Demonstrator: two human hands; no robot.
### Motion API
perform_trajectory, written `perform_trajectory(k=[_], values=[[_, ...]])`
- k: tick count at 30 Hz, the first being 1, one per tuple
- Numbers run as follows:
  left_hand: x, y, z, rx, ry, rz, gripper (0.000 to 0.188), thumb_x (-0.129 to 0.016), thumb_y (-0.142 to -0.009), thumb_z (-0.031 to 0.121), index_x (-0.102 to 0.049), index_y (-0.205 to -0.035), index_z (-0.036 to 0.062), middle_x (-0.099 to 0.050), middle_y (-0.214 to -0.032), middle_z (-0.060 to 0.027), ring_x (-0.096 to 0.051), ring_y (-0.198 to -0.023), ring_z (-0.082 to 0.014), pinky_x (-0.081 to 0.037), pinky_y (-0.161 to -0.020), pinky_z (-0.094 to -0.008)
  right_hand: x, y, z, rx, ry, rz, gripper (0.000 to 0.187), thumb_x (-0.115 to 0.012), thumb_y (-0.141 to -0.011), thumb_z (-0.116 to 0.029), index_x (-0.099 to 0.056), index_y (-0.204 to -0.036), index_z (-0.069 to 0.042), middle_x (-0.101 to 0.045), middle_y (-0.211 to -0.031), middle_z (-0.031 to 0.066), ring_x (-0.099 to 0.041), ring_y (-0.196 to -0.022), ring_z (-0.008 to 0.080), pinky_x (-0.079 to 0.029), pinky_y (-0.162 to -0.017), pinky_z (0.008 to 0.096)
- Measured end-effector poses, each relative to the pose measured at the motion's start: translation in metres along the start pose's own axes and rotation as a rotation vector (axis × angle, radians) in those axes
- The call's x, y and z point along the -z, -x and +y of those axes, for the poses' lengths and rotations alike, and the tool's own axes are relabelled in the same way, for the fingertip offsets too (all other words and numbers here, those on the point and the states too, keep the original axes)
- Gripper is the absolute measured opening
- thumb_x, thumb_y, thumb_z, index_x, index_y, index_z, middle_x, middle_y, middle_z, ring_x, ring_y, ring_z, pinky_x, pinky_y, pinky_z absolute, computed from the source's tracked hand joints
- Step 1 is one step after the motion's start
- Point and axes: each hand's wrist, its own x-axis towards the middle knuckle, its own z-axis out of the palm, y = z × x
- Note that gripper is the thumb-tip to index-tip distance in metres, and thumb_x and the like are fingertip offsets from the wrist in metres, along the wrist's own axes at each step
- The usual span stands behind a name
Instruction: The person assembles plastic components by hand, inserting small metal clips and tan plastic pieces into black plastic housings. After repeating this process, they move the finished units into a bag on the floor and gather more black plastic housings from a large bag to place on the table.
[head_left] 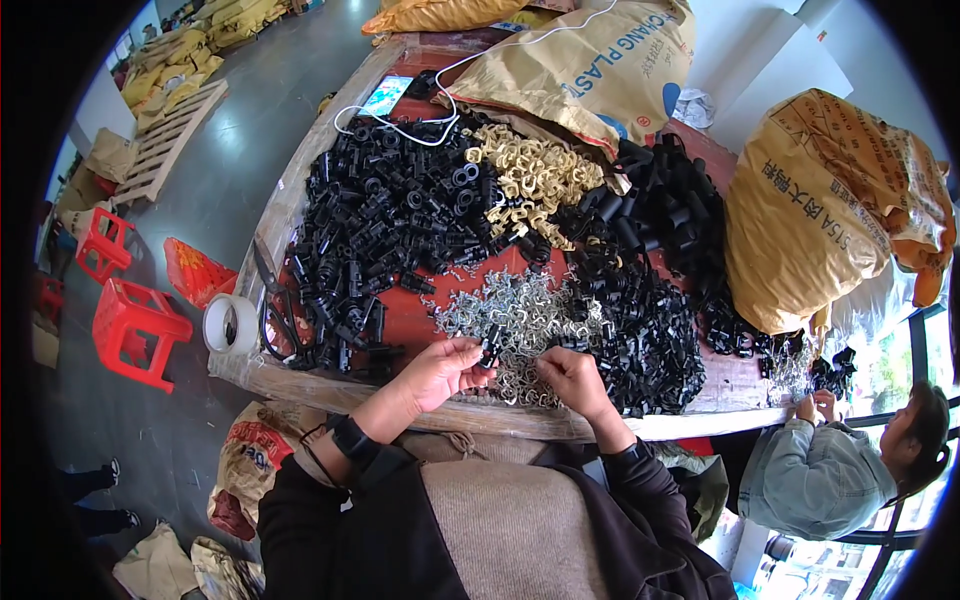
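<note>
My left hand [436, 377] pinches a small black plastic fitting [491, 345] between thumb and fingers, near the table's front edge. To its right, my right hand [576, 381] is closed, thumb against the curled fingers; whatever they may grip is hidden. Both hands are over a loose heap of small silvery bent metal pieces [505, 300]. Black plastic fittings [375, 220] lie in a large pile at the left. Behind the metal heap are tan ring-shaped pieces [530, 178]. Small black parts [650, 345] spread just right of my right hand.
Black tube-like parts [655, 200] lie at the back right. A printed sack [580, 70] lies across the far end, with a white cable [440, 140] beside it. Scissors [268, 270] and a tape roll [230, 323] sit at the left edge. A co-worker [825, 475] works at right.
</note>
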Motion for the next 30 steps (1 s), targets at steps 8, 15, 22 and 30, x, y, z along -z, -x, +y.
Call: perform_trajectory(k=[8,15,22,30], values=[[-0.008,-0.005,-0.002,-0.030,-0.021,0.003,0.015,-0.048,-0.084,0.014,-0.052,-0.094,0.0030,-0.057,-0.093,-0.0102,-0.056,-0.086,-0.0188,-0.046,-0.074,-0.0286,0.001,0.000,-0.010,-0.279,-0.522,-0.107,0.018,-0.048,-0.086,-0.017,-0.049,-0.075,-0.002,-0.042,-0.059,-0.0051,-0.036,-0.053,0.0024,-0.032,-0.045,0.0186],[-0.014,-0.006,-0.002,-0.049,-0.028,-0.001,0.016,-0.048,-0.084,0.014,-0.052,-0.094,0.0022,-0.057,-0.094,-0.0094,-0.056,-0.089,-0.0204,-0.046,-0.077,-0.0321,-0.001,-0.004,-0.019,-0.287,-0.544,-0.199,0.014,-0.051,-0.083,-0.014,-0.052,-0.079,-0.001,-0.046,-0.058,-0.0001,-0.040,-0.054,0.0063,-0.036,-0.049,0.0229],[-0.012,-0.007,-0.004,-0.027,-0.024,-0.049,0.018,-0.049,-0.084,0.014,-0.051,-0.097,0.0016,-0.057,-0.094,-0.0087,-0.056,-0.090,-0.0205,-0.045,-0.079,-0.0343,0.000,-0.009,-0.032,-0.202,-0.451,-0.204,0.014,-0.052,-0.083,-0.015,-0.053,-0.078,-0.001,-0.050,-0.060,0.0020,-0.042,-0.053,0.0070,-0.037,-0.048,0.0234],[-0.009,-0.007,-0.002,-0.060,-0.001,-0.080,0.015,-0.050,-0.083,0.012,-0.052,-0.094,0.0022,-0.057,-0.093,-0.0095,-0.056,-0.090,-0.0214,-0.046,-0.080,-0.0351,0.000,-0.010,-0.046,-0.143,-0.364,-0.056,0.011,-0.055,-0.080,-0.012,-0.054,-0.080,-0.001,-0.054,-0.064,0.0056,-0.051,-0.054,0.0118,-0.041,-0.051,0.0246]])
